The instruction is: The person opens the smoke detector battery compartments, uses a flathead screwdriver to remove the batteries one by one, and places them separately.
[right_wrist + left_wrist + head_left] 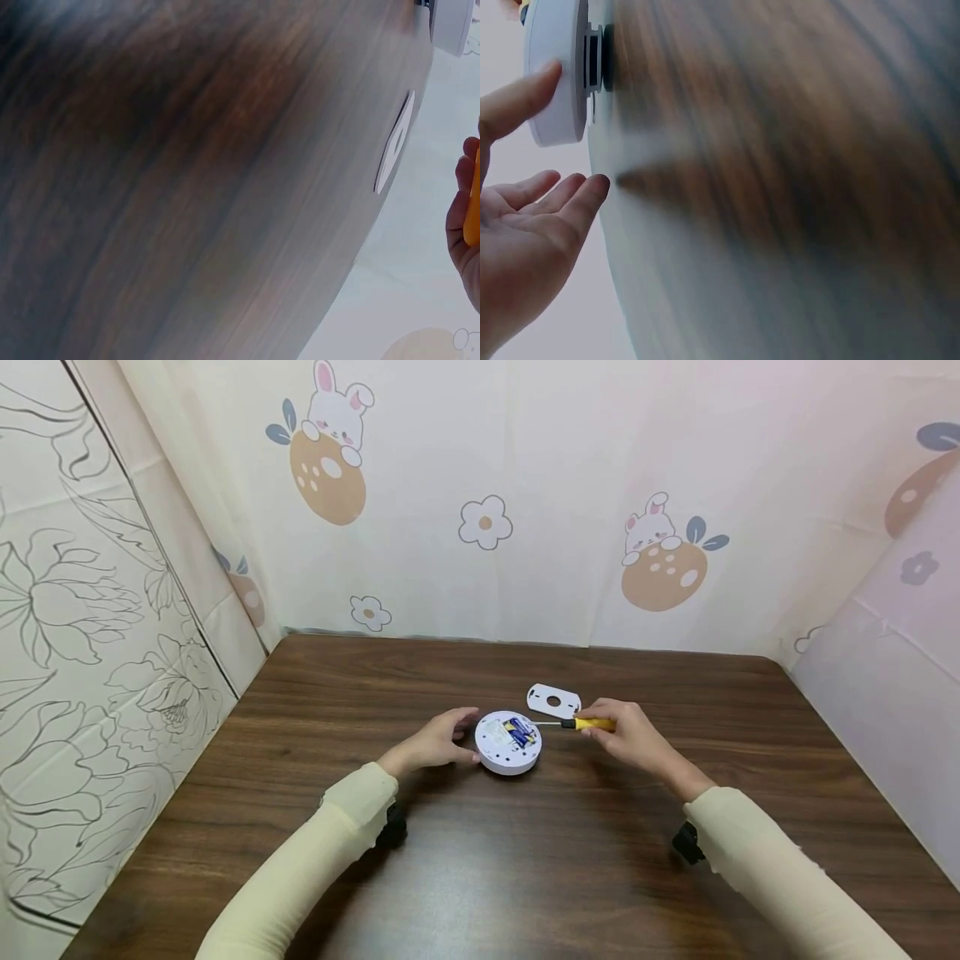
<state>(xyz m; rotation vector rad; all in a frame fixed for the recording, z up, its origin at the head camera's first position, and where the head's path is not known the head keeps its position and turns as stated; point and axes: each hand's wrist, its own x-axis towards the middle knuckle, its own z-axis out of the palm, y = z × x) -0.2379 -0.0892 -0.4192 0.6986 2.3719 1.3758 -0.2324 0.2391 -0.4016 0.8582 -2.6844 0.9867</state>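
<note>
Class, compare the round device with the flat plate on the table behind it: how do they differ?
Shape: the round device is a thick disc; the flat plate is thin and elongated, with rounded ends.

Face: the device shows blue batteries on top, while the plate has a round hole in its middle.

Contact: the left hand's thumb touches the device; the plate lies held by neither hand.

Shared: both are white.

Head view: markings on white round device (501, 755) too small to read; screwdriver (581, 724) tip contact unclear. Left wrist view: device cut by top edge, surface (780, 187) blurred. Right wrist view: right grip (458, 219) cut by right edge.
</note>
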